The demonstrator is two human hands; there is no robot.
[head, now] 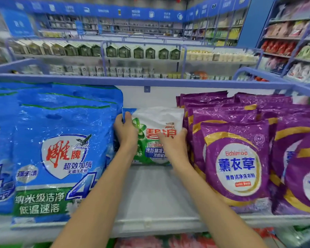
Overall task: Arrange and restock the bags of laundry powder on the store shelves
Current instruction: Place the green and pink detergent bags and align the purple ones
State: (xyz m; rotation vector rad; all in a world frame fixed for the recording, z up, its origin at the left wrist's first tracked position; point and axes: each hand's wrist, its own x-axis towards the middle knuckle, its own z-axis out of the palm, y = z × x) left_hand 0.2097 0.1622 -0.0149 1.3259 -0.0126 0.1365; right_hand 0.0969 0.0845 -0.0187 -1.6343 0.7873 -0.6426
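The left hand (125, 130) curls around the upper left edge of a white and green laundry powder bag (157, 135), thumb on its front, while the right hand (174, 142) lies over the bag's front right side, fingers wrapped at its edge. The bag stands upright at the back of the shelf (150, 203), between the blue bags (61, 149) and the purple bags (236, 158), gripped from both sides.

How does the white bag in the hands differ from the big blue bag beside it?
The white bag is mostly white and green; the big blue bag is blue. The white bag looks smaller. It stands far back on the shelf, gripped by left hand and right hand; the blue bag sits at the front, unheld. Both stand upright.
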